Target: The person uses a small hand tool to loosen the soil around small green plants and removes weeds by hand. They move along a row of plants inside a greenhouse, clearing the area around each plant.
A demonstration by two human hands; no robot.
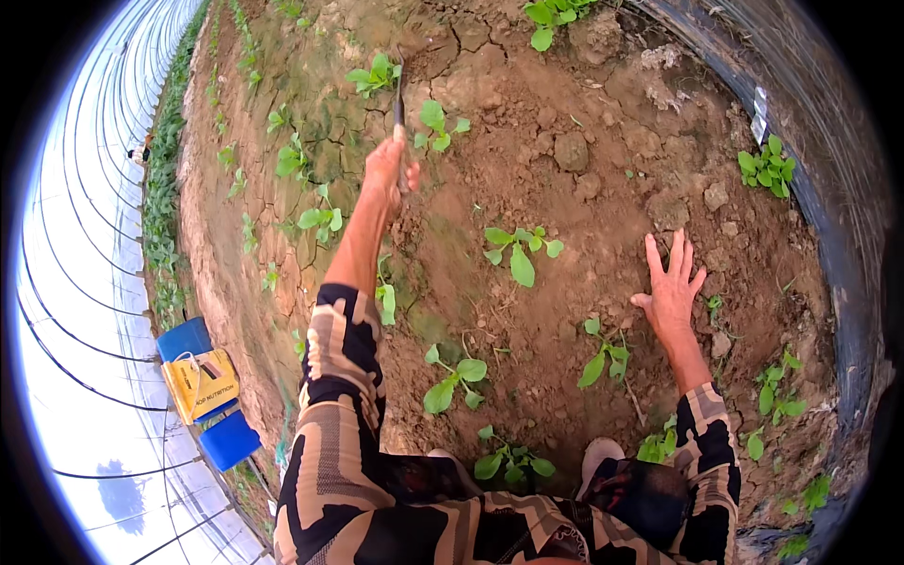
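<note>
My left hand (385, 169) grips the pale handle of a hand tool (400, 106), whose thin dark metal part points away from me. Its far end is against the soil beside a leafy green seedling (378, 75); whether it is a sickle or a hoe I cannot tell. Just right of that hand grows another seedling (439, 127). With fingers spread and nothing held, my right hand (672, 289) is over or on the brown soil (600, 212), near a clod (667, 210). Between the two hands stands a broad-leaved seedling (522, 253).
Seedlings grow around my shoes (602, 455), including one between them (514, 462). Black plastic sheeting (847, 304) edges the bed on the right. At left are blue containers (230, 439), a yellow bag (205, 385) bearing writing, and the hooped film wall (78, 282). A distant person (139, 152) is there too.
</note>
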